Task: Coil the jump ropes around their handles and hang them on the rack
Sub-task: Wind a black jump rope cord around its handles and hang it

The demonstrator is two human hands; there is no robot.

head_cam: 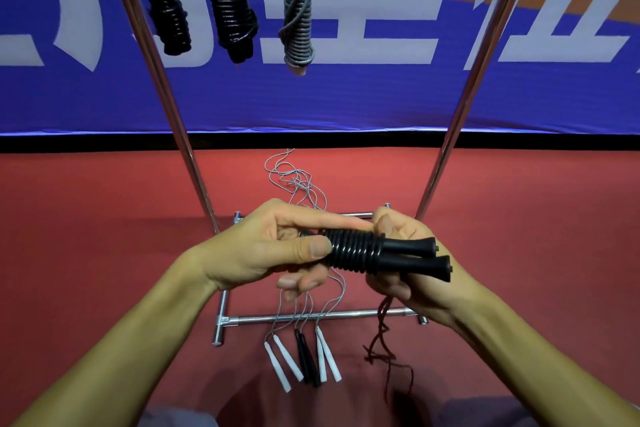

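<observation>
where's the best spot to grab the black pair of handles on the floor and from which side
Probably the black handles at mid-length, pinched together from above. They lie flat and side by side on the red floor, with white handles close on both sides, so coming straight down avoids those. Their cords run up toward the rack base bar, so lift gently.

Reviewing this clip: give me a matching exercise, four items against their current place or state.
Items:
1. black handles
2. grey coiled rope
3. white handle pairs
4. dark red cord

States:
A. lying on the red floor by the rack base
B. dangling below the right hand
C. hanging from the rack
D. held in both hands, partly wound

Pairs: 1-D, 2-C, 3-A, 4-B
</observation>
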